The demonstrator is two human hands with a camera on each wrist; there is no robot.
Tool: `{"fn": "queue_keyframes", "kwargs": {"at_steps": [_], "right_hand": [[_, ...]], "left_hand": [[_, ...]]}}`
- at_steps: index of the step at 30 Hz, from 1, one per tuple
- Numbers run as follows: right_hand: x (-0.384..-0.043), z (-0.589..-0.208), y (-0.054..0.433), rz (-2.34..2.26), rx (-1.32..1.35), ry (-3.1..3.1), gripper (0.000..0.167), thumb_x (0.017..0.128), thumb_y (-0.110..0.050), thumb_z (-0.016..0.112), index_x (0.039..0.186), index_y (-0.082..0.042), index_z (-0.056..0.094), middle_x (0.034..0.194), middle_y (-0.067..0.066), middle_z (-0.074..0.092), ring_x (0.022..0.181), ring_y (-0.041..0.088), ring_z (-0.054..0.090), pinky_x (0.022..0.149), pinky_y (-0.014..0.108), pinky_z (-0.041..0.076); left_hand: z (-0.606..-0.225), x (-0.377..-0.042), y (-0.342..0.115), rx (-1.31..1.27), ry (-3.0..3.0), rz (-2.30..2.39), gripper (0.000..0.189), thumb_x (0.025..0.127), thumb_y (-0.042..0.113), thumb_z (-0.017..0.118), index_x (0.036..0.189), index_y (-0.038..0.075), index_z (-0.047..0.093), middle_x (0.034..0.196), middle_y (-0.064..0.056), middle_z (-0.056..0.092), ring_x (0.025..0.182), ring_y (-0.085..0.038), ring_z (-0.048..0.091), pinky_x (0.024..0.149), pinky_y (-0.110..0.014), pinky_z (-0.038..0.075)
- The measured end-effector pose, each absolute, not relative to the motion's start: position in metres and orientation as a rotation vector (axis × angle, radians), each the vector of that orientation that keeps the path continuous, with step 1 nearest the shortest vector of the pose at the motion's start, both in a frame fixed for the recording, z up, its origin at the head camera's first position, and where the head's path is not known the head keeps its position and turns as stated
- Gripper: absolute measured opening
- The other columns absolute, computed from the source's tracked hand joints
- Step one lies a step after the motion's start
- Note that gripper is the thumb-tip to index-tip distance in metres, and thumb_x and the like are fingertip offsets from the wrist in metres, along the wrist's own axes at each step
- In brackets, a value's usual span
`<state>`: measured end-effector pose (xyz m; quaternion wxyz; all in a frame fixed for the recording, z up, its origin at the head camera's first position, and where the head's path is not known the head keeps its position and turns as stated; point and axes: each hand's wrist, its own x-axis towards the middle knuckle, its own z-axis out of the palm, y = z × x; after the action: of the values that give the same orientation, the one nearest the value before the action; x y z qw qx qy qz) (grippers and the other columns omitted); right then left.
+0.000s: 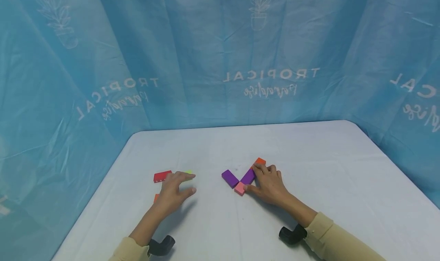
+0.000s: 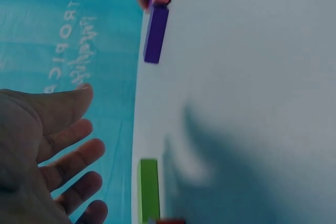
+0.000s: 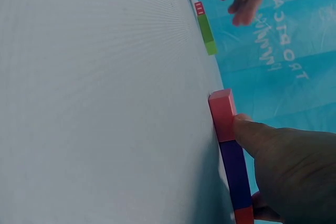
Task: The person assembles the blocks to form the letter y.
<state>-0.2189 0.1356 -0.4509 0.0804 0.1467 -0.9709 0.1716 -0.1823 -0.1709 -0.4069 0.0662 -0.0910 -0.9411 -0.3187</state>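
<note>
My right hand [image 1: 269, 186] is over a small row of blocks. Its thumb touches the pink block [image 3: 223, 114], and its bent fingers rest at the far part of the row. A purple block [image 1: 248, 176] lies between the pink block and an orange block [image 1: 260, 161]. Another purple block [image 1: 230, 179] slants away from the pink one, so the blocks make a V. My left hand [image 1: 173, 194] hovers above the table at the left, thumb and fingers spread with nothing held. Near it lie a red block [image 1: 161, 176] and a green block [image 2: 148, 190].
An orange block [image 1: 156, 197] is partly hidden behind the left hand. The white table [image 1: 309, 154] has blue curtains [image 1: 206, 62] along its back and sides. Both wrists carry a black mount [image 1: 293, 235].
</note>
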Motion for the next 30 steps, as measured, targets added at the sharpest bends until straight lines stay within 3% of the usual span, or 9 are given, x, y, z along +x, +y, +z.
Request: {"fn": "queue_keyframes", "kwargs": {"at_steps": [8,13,22,30], "right_hand": [[-0.219,-0.451,0.135,0.507,0.428,-2.916,0.079,0.079,-0.053,0.067,0.137,-0.004,0.048,0.140,0.010,0.046,0.115,0.037,0.040,0.089,0.050,0.034],[-0.219,-0.451,0.135,0.509,0.426,-2.912,0.079,0.079,-0.054,0.067,0.137,-0.003,0.048,0.140,0.010,0.047,0.116,0.038,0.040,0.089,0.051,0.034],[-0.219,-0.453,0.136,0.505,0.428,-2.917,0.079,0.079,-0.053,0.067,0.137,-0.004,0.047,0.140,0.010,0.047,0.116,0.037,0.040,0.088,0.049,0.034],[-0.219,-0.453,0.136,0.525,0.430,-2.911,0.080,0.079,-0.055,0.066,0.138,-0.004,0.046,0.141,0.009,0.046,0.118,0.038,0.039,0.090,0.050,0.033]], "left_hand": [[-0.405,-0.171,-0.209,-0.185,-2.911,-0.937,0.039,0.080,0.017,0.073,0.118,0.016,0.063,0.126,-0.009,0.060,0.121,-0.030,0.038,0.094,-0.054,0.030],[-0.408,-0.169,-0.229,-0.173,-2.927,-0.888,0.043,0.081,0.016,0.071,0.123,0.013,0.061,0.127,-0.013,0.058,0.119,-0.033,0.037,0.093,-0.056,0.028],[-0.414,-0.167,-0.248,-0.062,-3.068,-0.912,0.052,0.083,0.029,0.070,0.130,0.015,0.055,0.135,-0.015,0.050,0.118,-0.032,0.036,0.090,-0.054,0.044],[-0.419,-0.168,-0.254,-0.054,-3.086,-0.996,0.048,0.081,0.020,0.072,0.126,0.015,0.058,0.129,-0.011,0.054,0.117,-0.030,0.039,0.091,-0.051,0.046]]}}
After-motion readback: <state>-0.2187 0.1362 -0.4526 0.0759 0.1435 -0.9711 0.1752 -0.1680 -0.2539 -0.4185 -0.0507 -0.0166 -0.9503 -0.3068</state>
